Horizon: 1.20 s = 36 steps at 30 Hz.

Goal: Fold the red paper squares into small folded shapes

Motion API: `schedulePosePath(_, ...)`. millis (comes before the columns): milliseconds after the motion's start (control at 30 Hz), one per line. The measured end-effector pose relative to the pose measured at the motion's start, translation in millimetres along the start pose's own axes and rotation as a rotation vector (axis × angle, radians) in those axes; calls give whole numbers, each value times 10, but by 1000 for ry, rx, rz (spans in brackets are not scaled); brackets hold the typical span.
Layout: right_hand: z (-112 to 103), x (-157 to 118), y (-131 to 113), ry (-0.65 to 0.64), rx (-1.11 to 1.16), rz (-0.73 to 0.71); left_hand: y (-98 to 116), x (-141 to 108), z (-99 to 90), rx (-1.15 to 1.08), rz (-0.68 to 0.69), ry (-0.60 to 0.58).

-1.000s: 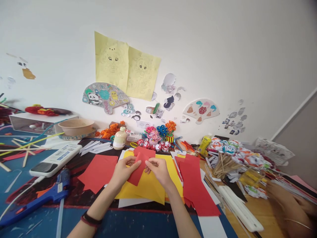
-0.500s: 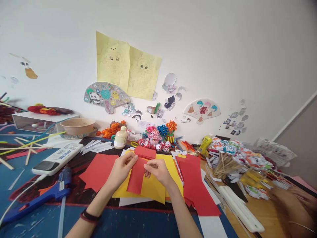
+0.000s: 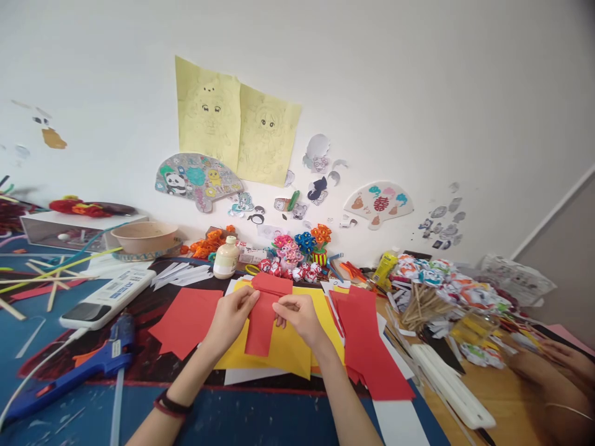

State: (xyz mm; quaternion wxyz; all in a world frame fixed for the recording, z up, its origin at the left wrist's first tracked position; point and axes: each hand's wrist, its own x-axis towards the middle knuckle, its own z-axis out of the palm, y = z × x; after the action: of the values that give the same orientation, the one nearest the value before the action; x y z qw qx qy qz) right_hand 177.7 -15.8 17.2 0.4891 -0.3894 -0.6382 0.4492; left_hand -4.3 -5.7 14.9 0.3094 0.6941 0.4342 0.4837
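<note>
A strip of red paper [image 3: 260,328] hangs between my hands over a stack of yellow paper [image 3: 290,353]. My left hand [image 3: 236,313] pinches its upper left edge between thumb and fingers. On the opposite edge, my right hand [image 3: 295,314] is closed with thumb and forefinger at the paper. Another folded red paper piece [image 3: 273,284] lies just beyond the strip, on the yellow sheets. To the left is a pile of red sheets [image 3: 186,322], and more red paper [image 3: 367,347] lies to the right.
A blue glue gun [image 3: 88,365] and a white power strip [image 3: 109,297] with its cord occupy the left. A cream bottle [image 3: 227,259] and pipe-cleaner flowers [image 3: 288,249] stand at the back. At far right, another person's hand [image 3: 564,359] rests near a long white tool [image 3: 450,384].
The lower end of the red strip has swung slightly right and up. Both hands keep their grip, with the right one shifted a little rightward.
</note>
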Motion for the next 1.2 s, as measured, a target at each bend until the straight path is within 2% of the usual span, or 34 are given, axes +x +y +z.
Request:
schedulePosePath(100,0,8,11,43,5,-21,-14,1,22,22,0,-30)
schedulePosePath(233,0,22,53,51,6,-23,-33,2,47,119,21,43)
schedulePosePath(367,-18,36,86,123,-2,-40,-38,1,68,45,-6,-54)
schedulePosePath(533,-21,46,80,129,5,-47,-18,3,70,58,5,8)
schedulePosePath(700,-45,36,41,206,9,-85,8,-12,88,-17,-25,-74)
schedulePosePath(867,-47,28,12,206,23,-93,8,-12,96,28,6,-1)
schedulePosePath(1033,-74,32,43,283,39,-113,21,-6,101,43,-11,-81)
schedulePosePath(1200,-92,48,82,291,49,-108,8,-2,96,55,-40,-20)
